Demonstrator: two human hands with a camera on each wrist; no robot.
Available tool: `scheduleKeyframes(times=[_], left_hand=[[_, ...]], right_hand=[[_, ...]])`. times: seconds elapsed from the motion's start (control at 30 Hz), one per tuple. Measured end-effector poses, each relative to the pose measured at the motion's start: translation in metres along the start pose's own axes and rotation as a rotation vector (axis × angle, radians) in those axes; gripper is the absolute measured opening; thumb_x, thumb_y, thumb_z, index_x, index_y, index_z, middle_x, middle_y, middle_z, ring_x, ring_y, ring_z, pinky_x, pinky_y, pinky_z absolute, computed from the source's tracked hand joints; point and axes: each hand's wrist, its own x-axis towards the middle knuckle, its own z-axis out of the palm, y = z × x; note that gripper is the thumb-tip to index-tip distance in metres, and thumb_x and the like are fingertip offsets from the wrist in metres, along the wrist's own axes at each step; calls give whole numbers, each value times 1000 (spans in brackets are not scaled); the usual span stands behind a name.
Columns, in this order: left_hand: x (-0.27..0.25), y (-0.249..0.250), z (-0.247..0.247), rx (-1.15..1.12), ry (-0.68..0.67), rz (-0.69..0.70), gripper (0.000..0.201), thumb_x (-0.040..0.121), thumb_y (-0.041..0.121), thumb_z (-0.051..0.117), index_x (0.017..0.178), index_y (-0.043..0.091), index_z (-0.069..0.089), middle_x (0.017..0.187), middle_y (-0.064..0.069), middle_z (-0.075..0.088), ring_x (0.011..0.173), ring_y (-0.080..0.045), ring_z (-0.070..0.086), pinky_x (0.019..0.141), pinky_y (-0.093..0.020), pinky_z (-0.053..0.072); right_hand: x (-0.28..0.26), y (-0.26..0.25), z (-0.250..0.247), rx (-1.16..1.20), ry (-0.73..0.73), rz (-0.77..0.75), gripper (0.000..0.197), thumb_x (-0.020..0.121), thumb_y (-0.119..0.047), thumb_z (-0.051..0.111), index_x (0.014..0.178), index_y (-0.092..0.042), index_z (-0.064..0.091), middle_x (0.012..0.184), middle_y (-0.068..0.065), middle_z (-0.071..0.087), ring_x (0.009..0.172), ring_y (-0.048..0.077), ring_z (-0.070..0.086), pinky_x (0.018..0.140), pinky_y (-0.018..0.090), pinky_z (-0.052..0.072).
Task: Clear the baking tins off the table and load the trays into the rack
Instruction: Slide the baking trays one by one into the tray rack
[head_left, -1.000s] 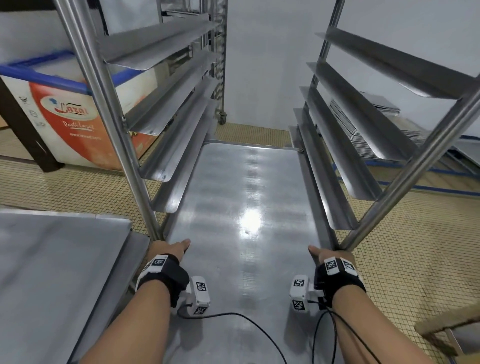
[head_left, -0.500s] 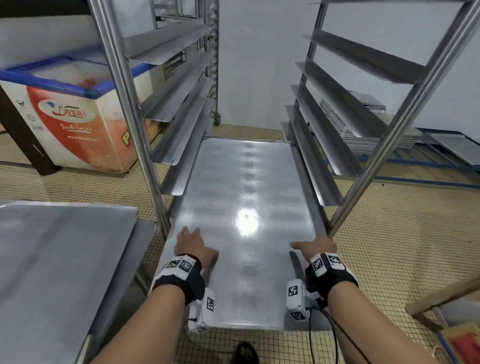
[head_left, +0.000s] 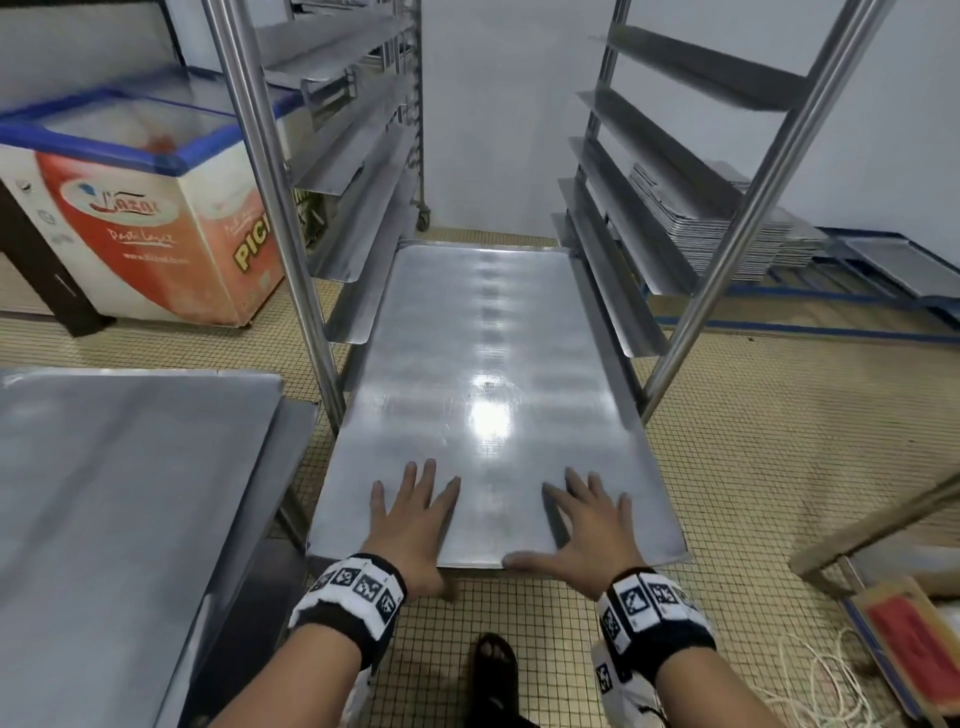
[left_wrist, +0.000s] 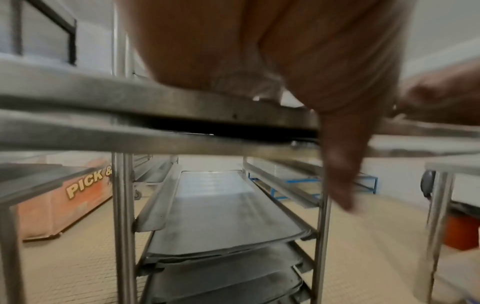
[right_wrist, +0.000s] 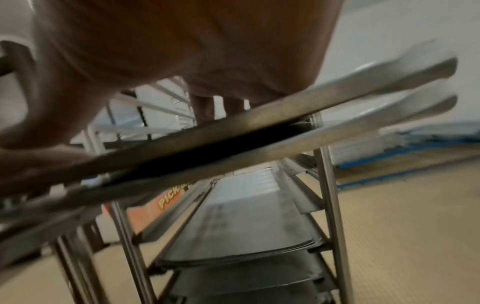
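A wide steel baking tray (head_left: 488, 364) lies partway inside the rack (head_left: 270, 208), its near end sticking out past the front posts. My left hand (head_left: 426, 525) rests flat on the tray's near left part with fingers spread, and in the left wrist view the thumb (left_wrist: 340, 174) hangs below the tray's edge (left_wrist: 130, 102). My right hand (head_left: 566, 519) lies flat on the near right part, thumb along the front edge. A second tray edge (right_wrist: 337, 131) shows just beneath the top one (right_wrist: 285, 107). Lower rack levels hold more trays (left_wrist: 221, 216).
A steel table (head_left: 130, 493) stands close on the left. Behind it is a red chest freezer (head_left: 145, 208). To the right of the rack, stacked trays (head_left: 727, 234) lie on a blue pallet. At the bottom right are a wooden frame (head_left: 883, 525) and a white cord (head_left: 831, 675).
Both hands left the tray's sides by the rack posts and came back onto its top near the front edge, fingers now spread flat. The view has pulled back.
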Motion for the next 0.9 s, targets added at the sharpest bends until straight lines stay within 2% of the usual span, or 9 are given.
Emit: scheduleKeyframes(times=[0.1,0.17,0.27,0.37,0.5,0.57,0.67,0.73,0.9], left_hand=[[0,2,8,84,74,-16,112,81,29,74,157,25,-8,165,-5,-18,150,-30,-22,118,-64,-5],[1,3,9,112,84,-16,109,82,30,73,157,24,-6,165,-6,-14,151,-31,-18,118,-64,-3],[3,4,8,125,84,-22,108,83,30,71,157,23,-7,165,-6,-15,151,-31,-18,118,-64,-2],[8,4,6,116,87,-27,109,83,28,71,157,24,-9,165,-7,-16,150,-31,-19,118,-64,-3],[24,1,1,109,93,-29,114,80,33,75,157,24,-9,165,-6,-16,151,-31,-18,118,-64,-3],[35,0,-3,106,89,-30,116,79,35,76,156,25,-10,165,-5,-16,151,-30,-19,118,-63,-3],[52,-2,-11,101,82,-38,115,79,31,75,157,25,-10,165,-5,-16,151,-30,-19,119,-63,-5],[64,-3,-18,105,84,-45,114,79,29,74,157,25,-9,165,-5,-16,151,-30,-18,119,-62,-5],[96,-7,-37,96,98,-59,111,80,25,72,157,25,-7,165,-5,-15,151,-29,-17,119,-61,-4]], right_hand=[[-6,7,7,-173,-38,-126,132,48,-94,55,155,-34,6,162,-11,-9,150,21,-17,116,57,-16],[-5,14,10,-264,-8,-154,115,68,-67,71,155,-32,3,164,-8,-7,151,22,-13,118,56,-11],[-2,21,15,-347,70,-163,94,86,-22,67,156,-26,4,165,-4,0,152,23,-6,120,53,-6],[6,23,23,-366,115,-171,93,85,-10,63,157,-22,6,165,0,3,152,26,-3,119,53,-4],[25,26,23,-367,157,-159,92,83,-12,66,157,-19,11,164,1,7,152,27,1,119,53,-3],[37,27,21,-372,166,-148,95,79,-17,72,156,-18,17,164,2,13,151,28,8,119,54,2],[56,29,16,-404,152,-142,110,45,-25,94,143,-14,46,148,5,48,138,32,43,109,58,32],[71,32,12,-397,156,-140,116,30,-29,97,136,-14,53,141,5,56,130,32,53,102,58,41],[104,29,-9,-360,134,-152,95,84,-18,70,157,-20,8,165,-1,4,152,26,0,121,53,0]])
